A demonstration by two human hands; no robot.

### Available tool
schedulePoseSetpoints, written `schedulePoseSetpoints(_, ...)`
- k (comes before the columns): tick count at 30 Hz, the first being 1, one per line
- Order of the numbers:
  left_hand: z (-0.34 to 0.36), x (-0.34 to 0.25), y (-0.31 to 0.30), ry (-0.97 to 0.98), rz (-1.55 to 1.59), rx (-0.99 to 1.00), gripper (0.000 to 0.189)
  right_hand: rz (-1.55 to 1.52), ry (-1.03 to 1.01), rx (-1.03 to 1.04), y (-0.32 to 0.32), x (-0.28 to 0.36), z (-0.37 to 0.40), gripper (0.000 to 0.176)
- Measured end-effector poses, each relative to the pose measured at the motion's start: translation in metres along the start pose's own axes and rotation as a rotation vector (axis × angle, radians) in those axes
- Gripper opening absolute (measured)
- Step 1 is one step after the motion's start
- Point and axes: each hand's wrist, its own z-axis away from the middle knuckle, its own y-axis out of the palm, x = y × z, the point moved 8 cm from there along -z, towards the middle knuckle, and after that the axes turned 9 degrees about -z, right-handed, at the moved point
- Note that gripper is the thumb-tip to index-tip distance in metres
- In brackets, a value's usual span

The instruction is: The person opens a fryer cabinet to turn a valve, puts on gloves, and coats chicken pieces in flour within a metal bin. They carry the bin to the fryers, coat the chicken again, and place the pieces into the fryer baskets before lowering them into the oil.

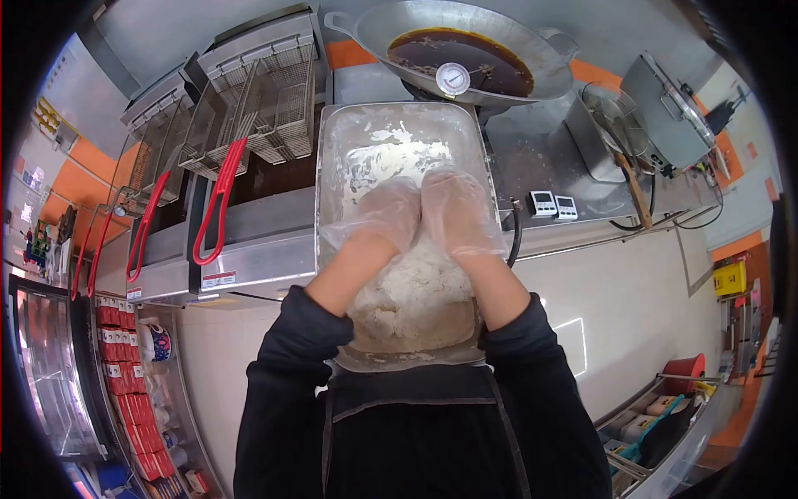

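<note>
A deep metal tray [328, 141] in the head view holds white flour [407, 291], heaped toward its near end and thinly spread at its far end. Both my hands, in clear plastic gloves, are side by side over the middle of the tray. My left hand [389, 209] has its fingers pressed together and pointing down and away. My right hand [451, 204] is beside it, fingers likewise together. Whatever lies under the palms is hidden, and I cannot make out whether either hand grips something.
Beyond the tray sits a large wok [366, 33] of dark oil with a dial thermometer [453, 79]. Fryer baskets [283, 100] with red handles [220, 204] stand left. At right are two timers [554, 206] and a metal pot [592, 141] with a wooden-handled tool [636, 191].
</note>
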Motion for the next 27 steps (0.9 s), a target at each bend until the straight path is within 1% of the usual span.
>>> schedulePoseSetpoints(2, 0.000, -0.001, -0.004, 0.176, -0.096, -0.034, 0.018, 0.032, 0.122, 0.158, 0.007, -0.023, -0.001, 0.017)
schedulePoseSetpoints(3, -0.004, -0.002, -0.007, 0.169, -0.077, -0.087, 0.017, 0.044, 0.187, 0.248, 0.011, -0.031, 0.001, 0.018)
schedulePoseSetpoints(5, -0.007, -0.009, -0.004, 0.150, -0.029, -0.169, 0.018, 0.000, 0.150, 0.121, 0.006, -0.014, -0.003, 0.020)
schedulePoseSetpoints(6, -0.006, -0.008, 0.006, 0.142, -0.020, -0.081, 0.020, -0.027, 0.137, 0.063, 0.004, -0.005, 0.000, 0.021)
schedulePoseSetpoints(8, -0.016, -0.001, 0.010, 0.134, -0.022, 0.056, 0.024, -0.034, 0.063, 0.050, 0.019, -0.019, 0.005, 0.024)
schedulePoseSetpoints(9, -0.016, -0.003, 0.004, 0.240, 0.002, 0.097, 0.026, -0.035, 0.020, 0.037, 0.018, -0.025, 0.003, 0.025)
schedulePoseSetpoints(11, 0.001, 0.000, -0.012, 0.448, 0.057, 0.202, 0.031, -0.049, 0.072, 0.261, 0.025, -0.045, 0.002, 0.031)
schedulePoseSetpoints(12, 0.006, 0.005, -0.024, 0.461, 0.043, 0.173, 0.034, -0.059, 0.100, 0.379, 0.030, -0.053, 0.006, 0.034)
schedulePoseSetpoints(14, 0.016, 0.012, -0.044, 0.482, 0.013, 0.120, 0.040, -0.167, -0.052, 0.263, 0.045, -0.065, 0.017, 0.034)
schedulePoseSetpoints(15, 0.021, 0.013, -0.051, 0.521, -0.029, 0.082, 0.043, -0.221, -0.126, 0.199, 0.045, -0.061, 0.018, 0.036)
schedulePoseSetpoints(17, 0.027, 0.013, -0.064, 0.606, -0.118, -0.001, 0.049, -0.210, -0.129, 0.324, 0.052, -0.058, 0.020, 0.039)
schedulePoseSetpoints(18, 0.026, 0.019, -0.068, 0.547, -0.032, 0.068, 0.050, -0.203, -0.126, 0.386, 0.053, -0.057, 0.023, 0.041)
schedulePoseSetpoints(20, 0.026, 0.029, -0.074, 0.426, 0.139, 0.205, 0.053, -0.216, -0.095, 0.439, 0.057, -0.059, 0.028, 0.044)
schedulePoseSetpoints(23, 0.040, 0.029, -0.103, 0.603, -0.059, -0.103, 0.051, -0.209, -0.069, 0.536, 0.058, -0.060, 0.032, 0.047)
schedulePoseSetpoints(24, 0.040, 0.041, -0.108, 0.454, 0.151, -0.054, 0.048, -0.200, -0.061, 0.571, 0.056, -0.061, 0.033, 0.048)
schedulePoseSetpoints(26, 0.036, 0.056, -0.110, 0.363, 0.418, 0.035, 0.045, -0.245, -0.049, 0.498, 0.042, -0.060, 0.034, 0.049)
schedulePoseSetpoints(27, 0.034, 0.058, -0.111, 0.338, 0.355, 0.038, 0.044, -0.265, -0.049, 0.466, 0.034, -0.059, 0.034, 0.049)
